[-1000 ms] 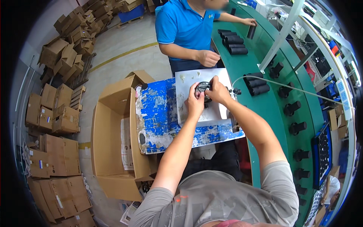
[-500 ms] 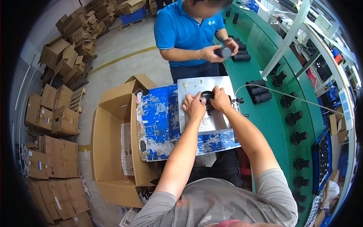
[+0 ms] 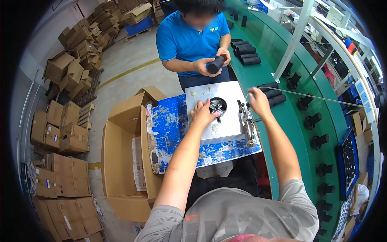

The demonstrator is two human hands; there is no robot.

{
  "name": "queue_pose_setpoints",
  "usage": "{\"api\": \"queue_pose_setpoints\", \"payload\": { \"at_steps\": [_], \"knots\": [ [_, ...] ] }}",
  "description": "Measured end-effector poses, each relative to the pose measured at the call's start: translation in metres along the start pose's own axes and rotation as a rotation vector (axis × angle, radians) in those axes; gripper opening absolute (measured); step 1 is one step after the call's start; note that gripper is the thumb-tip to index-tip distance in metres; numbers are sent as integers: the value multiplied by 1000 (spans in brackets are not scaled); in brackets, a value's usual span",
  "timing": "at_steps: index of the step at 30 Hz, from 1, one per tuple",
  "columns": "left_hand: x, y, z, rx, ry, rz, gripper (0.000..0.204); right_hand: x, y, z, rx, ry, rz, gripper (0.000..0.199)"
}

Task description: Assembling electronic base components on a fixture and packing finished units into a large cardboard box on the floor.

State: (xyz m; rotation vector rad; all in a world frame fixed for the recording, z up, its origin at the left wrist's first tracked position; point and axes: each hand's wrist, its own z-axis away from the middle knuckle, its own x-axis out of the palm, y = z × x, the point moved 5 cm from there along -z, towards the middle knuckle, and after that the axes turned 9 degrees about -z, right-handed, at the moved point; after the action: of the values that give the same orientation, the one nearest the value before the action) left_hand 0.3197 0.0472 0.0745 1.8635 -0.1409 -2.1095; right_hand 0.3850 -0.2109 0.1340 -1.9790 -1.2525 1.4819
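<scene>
Left hand [image 3: 204,114], fingers spread, touches the left rim of a round black part [image 3: 219,106] on a metal plate [image 3: 225,130]. Right hand [image 3: 260,102], fingers bent, is beside it; grip unclear. Beyond, a co-worker [image 3: 187,44] holds a black tube [image 3: 216,65].

From the black ring [image 3: 219,105], you have clear passage over the metal plate [image 3: 232,128] at 1 and 5 o'clock. Your left fingers [image 3: 200,108] block 8 o'clock; the metal fixture [image 3: 247,117] obstructs 4 o'clock. At 12 o'clock, beyond the plate, a co-worker's hands [image 3: 202,67] bar passage.
</scene>
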Motion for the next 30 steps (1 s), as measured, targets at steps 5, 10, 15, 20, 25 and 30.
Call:
{"api": "queue_pose_setpoints", "payload": {
  "at_steps": [5, 10, 15, 20, 25, 30],
  "knots": [
    [1, 4, -1, -6, -26, -11, 91, 9, 103, 87, 394, -578, 466, 32],
    [4, 9, -3, -9, 6, -36, 90, -12, 86, 77, 344, -416, 504, 32],
    [10, -2, 5, 401, 329, 99, 60, 34, -31, -3, -22, -162, 8, 25],
    [13, 11, -1, 670, 269, 48, 32, 129, -15, -30, 29, -478, 480, 43],
    [1, 27, -2, 673, 274, -172, 7, 148, -9, -39, 82, -522, 617, 35],
    [11, 23, -7, 644, 224, -223, 6, 157, -12, -44, 86, -426, 643, 30]
  ]
}}
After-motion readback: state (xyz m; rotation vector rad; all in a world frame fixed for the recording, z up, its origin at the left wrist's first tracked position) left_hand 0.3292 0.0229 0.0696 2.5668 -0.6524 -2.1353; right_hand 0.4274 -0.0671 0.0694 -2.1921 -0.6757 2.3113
